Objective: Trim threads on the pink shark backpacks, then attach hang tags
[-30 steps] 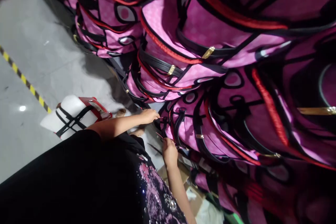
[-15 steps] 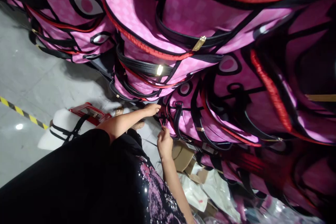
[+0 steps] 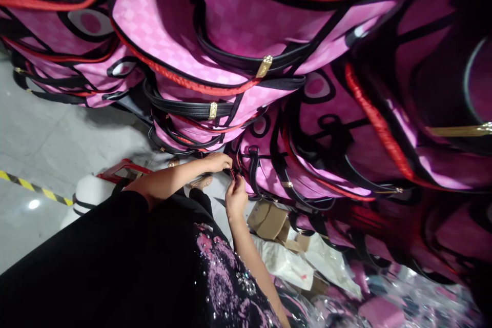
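A tall stack of pink bags (image 3: 230, 25) with black trim, red piping and gold buckles fills the upper and right view. My left hand (image 3: 218, 162) reaches to the edge of a low bag (image 3: 269, 174) in the stack, its fingers curled onto a black strap there. Just below it, my right hand (image 3: 236, 197) is pinched closed on a thin red item that I cannot make out, right at the same bag's edge. Both hands nearly touch each other.
Grey floor (image 3: 46, 138) with a yellow-black tape line (image 3: 34, 188) lies to the left. A white foam block with black straps and a red frame (image 3: 96, 189) sits by my left arm. Cardboard boxes (image 3: 269, 220) and plastic wrapping (image 3: 292, 266) lie beneath the stack.
The view has shifted right and down, showing more boxes and wrapping. My right hand rose closer to my left hand at the bag's edge; the left hand stayed on the strap.
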`<state>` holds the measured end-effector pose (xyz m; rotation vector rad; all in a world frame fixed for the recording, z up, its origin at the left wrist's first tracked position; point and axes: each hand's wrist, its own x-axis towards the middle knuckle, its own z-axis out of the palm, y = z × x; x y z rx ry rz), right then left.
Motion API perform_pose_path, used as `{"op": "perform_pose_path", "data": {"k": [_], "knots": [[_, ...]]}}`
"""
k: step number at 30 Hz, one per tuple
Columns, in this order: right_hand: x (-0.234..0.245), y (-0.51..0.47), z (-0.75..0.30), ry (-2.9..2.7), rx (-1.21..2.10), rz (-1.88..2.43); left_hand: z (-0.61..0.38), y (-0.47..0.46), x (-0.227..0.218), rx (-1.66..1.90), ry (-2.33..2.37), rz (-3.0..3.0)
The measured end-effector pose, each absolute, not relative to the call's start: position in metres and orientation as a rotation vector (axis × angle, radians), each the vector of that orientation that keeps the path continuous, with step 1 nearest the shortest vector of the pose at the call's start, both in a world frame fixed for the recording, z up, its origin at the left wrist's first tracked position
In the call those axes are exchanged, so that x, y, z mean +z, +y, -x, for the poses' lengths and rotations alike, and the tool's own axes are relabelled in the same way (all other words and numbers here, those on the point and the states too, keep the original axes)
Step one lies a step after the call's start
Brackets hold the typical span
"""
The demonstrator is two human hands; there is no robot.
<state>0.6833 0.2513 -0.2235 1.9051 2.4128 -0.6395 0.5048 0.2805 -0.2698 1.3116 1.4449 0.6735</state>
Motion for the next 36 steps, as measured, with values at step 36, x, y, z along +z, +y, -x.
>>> {"op": "perform_pose_path", "data": {"k": [36], "knots": [[-0.214, 0.3, -0.639, 2.664, -0.71, -1.493, -0.506, 0.232, -0.28, 1.03, 1.532, -1.094]]}}
